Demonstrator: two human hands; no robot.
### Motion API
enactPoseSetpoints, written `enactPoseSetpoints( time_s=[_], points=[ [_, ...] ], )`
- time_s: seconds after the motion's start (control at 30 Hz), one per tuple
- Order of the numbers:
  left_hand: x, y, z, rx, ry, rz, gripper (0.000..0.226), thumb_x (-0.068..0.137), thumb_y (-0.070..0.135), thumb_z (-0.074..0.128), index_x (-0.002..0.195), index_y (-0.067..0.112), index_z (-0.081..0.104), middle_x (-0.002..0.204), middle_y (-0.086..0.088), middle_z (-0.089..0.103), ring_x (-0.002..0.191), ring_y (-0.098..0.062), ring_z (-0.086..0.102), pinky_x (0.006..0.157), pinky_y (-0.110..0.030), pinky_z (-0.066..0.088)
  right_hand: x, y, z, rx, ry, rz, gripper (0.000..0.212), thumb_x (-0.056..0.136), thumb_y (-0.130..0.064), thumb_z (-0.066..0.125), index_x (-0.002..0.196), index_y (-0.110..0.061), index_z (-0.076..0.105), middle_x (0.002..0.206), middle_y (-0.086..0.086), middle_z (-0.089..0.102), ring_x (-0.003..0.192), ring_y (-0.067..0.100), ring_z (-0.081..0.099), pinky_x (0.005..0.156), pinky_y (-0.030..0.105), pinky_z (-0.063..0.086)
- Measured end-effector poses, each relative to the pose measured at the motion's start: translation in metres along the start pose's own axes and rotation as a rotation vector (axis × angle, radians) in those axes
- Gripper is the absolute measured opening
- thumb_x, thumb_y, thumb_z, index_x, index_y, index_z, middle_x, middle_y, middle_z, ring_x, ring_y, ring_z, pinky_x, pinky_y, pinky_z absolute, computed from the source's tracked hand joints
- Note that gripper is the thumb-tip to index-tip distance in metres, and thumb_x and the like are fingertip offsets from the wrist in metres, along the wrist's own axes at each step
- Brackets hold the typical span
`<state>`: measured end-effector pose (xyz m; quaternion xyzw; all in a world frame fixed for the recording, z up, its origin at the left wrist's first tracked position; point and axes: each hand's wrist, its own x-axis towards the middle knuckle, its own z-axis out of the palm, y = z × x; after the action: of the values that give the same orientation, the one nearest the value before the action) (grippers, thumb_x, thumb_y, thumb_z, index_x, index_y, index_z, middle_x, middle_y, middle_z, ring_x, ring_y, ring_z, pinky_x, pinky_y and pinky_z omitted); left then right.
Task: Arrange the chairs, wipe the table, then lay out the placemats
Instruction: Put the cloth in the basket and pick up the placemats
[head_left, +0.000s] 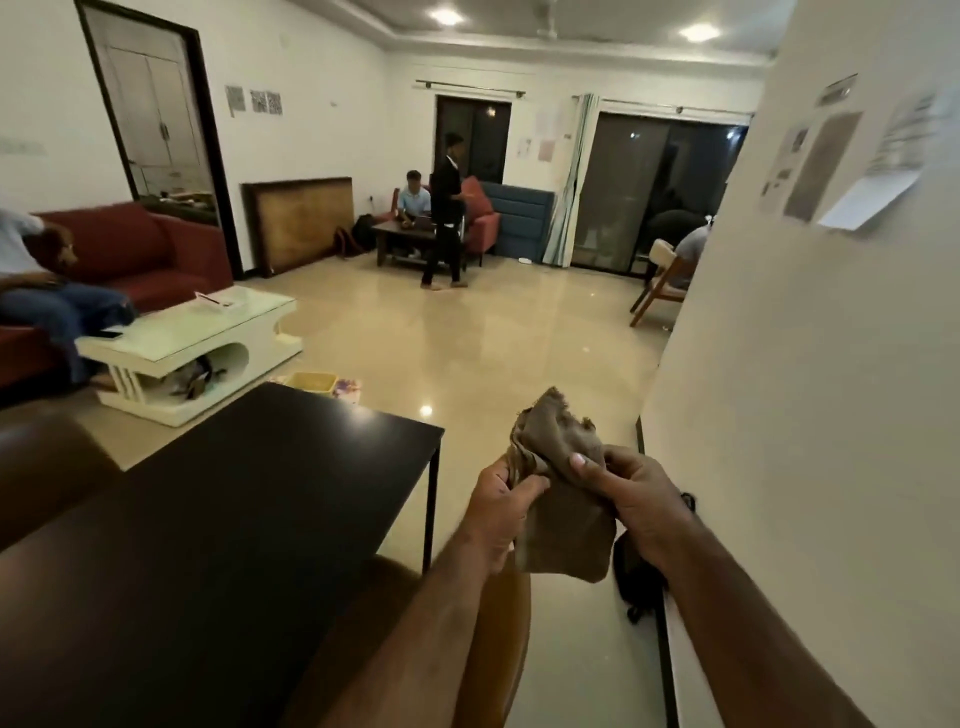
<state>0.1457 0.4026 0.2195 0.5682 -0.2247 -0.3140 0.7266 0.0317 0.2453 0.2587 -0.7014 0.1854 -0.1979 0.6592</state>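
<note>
Both hands are up in front of the chest, working a brown cloth (558, 499) between them. The left hand (501, 506) is pinching the cloth's near edge, thumb on top, fingers curled under. The right hand (636, 499) is gripping the other side, thumb pressing down on the fabric. The cloth is bunched at the top and hanging loose below, out over the floor and well to the right of the table (223, 519).

That dark table is sitting down to the left, its top showing nothing on it, with a brown chair (498, 613) tucked at its near end, right under the forearms. No placemats are showing in this view. So my read: the wiping step is just getting started, with the cloth being folded or opened out first.

What could go wrong from here? The cloth is looking frayed along the top edge, so loose threads could be dropping onto that glossy top. A bunched wad, rather than a flat pad, would probably be leaving streaks, and on a dark surface under these ceiling lights every streak would be showing. The grip is a two-handed pinch, so shifting to one hand could be letting the hanging end slip to the floor.

The chair back is sitting between the person and the table, so leaning over it could be nudging it out of line. A dark bag (636, 577) is lying on the floor by the wall (805, 415), just under the right wrist, and stepping sideways there could mean a trip.
</note>
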Motion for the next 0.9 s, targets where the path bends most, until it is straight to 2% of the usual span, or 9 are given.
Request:
enactPoseSetpoints(
  time_s=[0.2,0.33,0.47,0.57,0.63,0.7,0.77,0.83,0.9],
  points=[
    [0.112,-0.002,0.041,0.162,0.015,0.018,0.029,0.106,0.011,0.073,0.129,0.029,0.072,0.118,0.002,0.082,0.115,-0.020,0.078,0.098,-0.042,0.067,0.111,0.021,-0.108,-0.087,-0.154,-0.146,0.029,0.106,-0.002,0.070,0.132,-0.011,0.080,0.124,0.015,0.082,0.116,0.038,0.079,0.089,0.046,0.068],
    [0.176,0.004,0.054,0.087,0.067,0.000,0.030,0.111,0.000,0.058,0.125,0.020,0.076,0.108,0.003,0.084,0.101,-0.012,0.079,0.083,-0.031,0.066,0.187,0.022,-0.146,0.037,-0.278,-0.198,0.018,0.095,-0.010,0.076,0.102,-0.019,0.090,0.115,0.012,0.083,0.108,0.027,0.080,0.096,0.054,0.065],
    [0.244,-0.007,0.038,0.037,0.176,0.048,0.043,0.105,-0.010,0.058,0.093,0.022,0.083,0.110,-0.005,0.079,0.105,-0.026,0.073,0.082,-0.037,0.066,0.266,0.028,-0.156,0.124,-0.532,-0.183,0.028,0.091,0.005,0.073,0.089,-0.017,0.091,0.138,0.034,0.070,0.115,0.032,0.079,0.094,0.043,0.065],
    [0.294,-0.018,0.018,0.028,0.236,0.089,0.052,0.101,-0.016,0.060,0.073,0.024,0.078,0.100,-0.006,0.074,0.099,-0.028,0.070,0.080,-0.041,0.062,0.332,0.050,-0.150,0.218,-0.545,-0.071,0.034,0.089,0.007,0.062,0.103,-0.011,0.088,0.122,0.021,0.078,0.100,0.028,0.077,0.081,0.038,0.063],
    [0.332,-0.027,-0.003,0.017,0.276,0.127,0.053,0.098,-0.020,0.059,0.069,0.022,0.075,0.094,-0.004,0.074,0.094,-0.025,0.071,0.078,-0.039,0.062,0.382,0.071,-0.141,0.245,-0.517,0.042,0.044,0.094,-0.004,0.057,0.135,-0.006,0.074,0.111,0.010,0.076,0.087,0.017,0.073,0.077,0.029,0.062],
    [0.370,-0.034,-0.027,0.010,0.322,0.140,0.052,0.094,-0.022,0.059,0.070,0.021,0.074,0.093,-0.004,0.072,0.094,-0.024,0.070,0.080,-0.038,0.060,0.432,0.091,-0.125,0.185,-0.545,0.132,0.059,0.103,-0.032,0.064,0.156,-0.007,0.055,0.119,0.011,0.075,0.095,0.023,0.074,0.086,0.035,0.064],
    [0.404,-0.034,-0.047,-0.002,0.363,0.139,0.050,0.094,-0.022,0.060,0.071,0.021,0.074,0.096,-0.004,0.072,0.097,-0.026,0.068,0.082,-0.040,0.058,0.478,0.104,-0.109,0.065,-0.633,0.184,0.077,0.098,-0.062,0.072,0.155,-0.011,0.058,0.135,0.016,0.075,0.116,0.035,0.075,0.098,0.049,0.063],
    [0.434,-0.031,-0.064,-0.014,0.406,0.132,0.051,0.097,-0.020,0.059,0.073,0.021,0.077,0.096,-0.004,0.074,0.096,-0.025,0.070,0.078,-0.037,0.063,0.521,0.112,-0.092,-0.019,-0.688,0.198,0.073,0.090,-0.054,0.088,0.145,-0.009,0.069,0.134,0.018,0.078,0.125,0.042,0.074,0.104,0.055,0.061],
    [0.458,-0.028,-0.080,-0.058,0.445,0.121,0.043,0.104,-0.012,0.055,0.095,0.019,0.084,0.108,-0.006,0.079,0.101,-0.024,0.073,0.079,-0.037,0.066,0.559,0.114,-0.077,-0.017,-0.686,0.204,0.062,0.085,-0.031,0.091,0.139,-0.005,0.073,0.130,0.018,0.080,0.127,0.045,0.073,0.110,0.060,0.059]
  ],
)
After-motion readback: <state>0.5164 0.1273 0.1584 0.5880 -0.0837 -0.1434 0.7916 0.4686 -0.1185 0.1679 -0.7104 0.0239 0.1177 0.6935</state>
